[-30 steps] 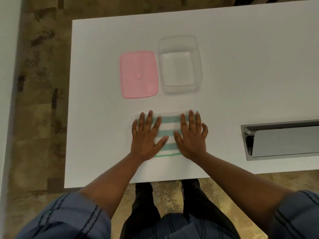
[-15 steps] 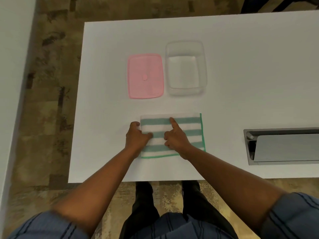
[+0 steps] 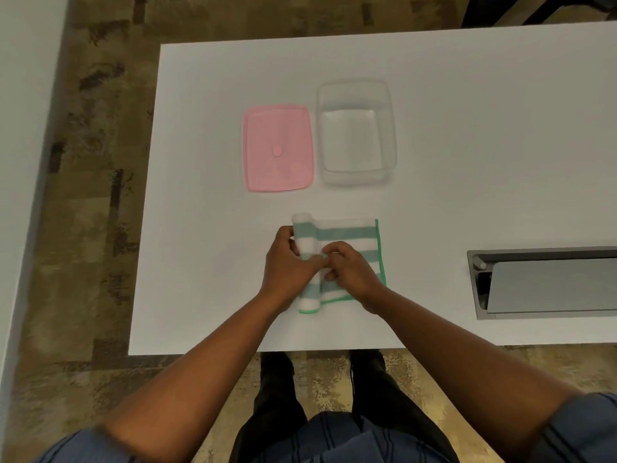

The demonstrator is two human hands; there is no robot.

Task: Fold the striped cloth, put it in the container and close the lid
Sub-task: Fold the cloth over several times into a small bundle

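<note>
- Green-and-white terry, the striped cloth [image 3: 347,233] lay on the white table [image 3: 484,135] near its front edge, its left side turned up and curled over toward the right into a raised roll, while the right part with the green hem lay flat.
- The left hand [image 3: 287,265] was curled around the rolled left edge, fingers closed on the fabric from the outer side.
- The right hand [image 3: 350,274] rested on the middle of the cloth with its fingers bent in against the roll; it seemed to pinch the same turned edge, though the exact contact under the knuckles could not be told.
- The two hands were touching or nearly touching over the cloth's middle.
- By my reading, the step in hand was the folding itself: the left portion was being brought across the rest, and the fold was not yet laid down.
- The clear container [image 3: 357,132] stood open and held nothing, farther back on the table, with the pink lid [image 3: 278,148] lying flat just beside it on its left, apart from it.
- The next move would call for carrying the lifted edge over to the right hem, keeping the stripes lined up, then pressing the fold flat.
- The folded bundle would likely need to be narrower than the container's opening before it could go in, so a further fold might be wanted.
</note>
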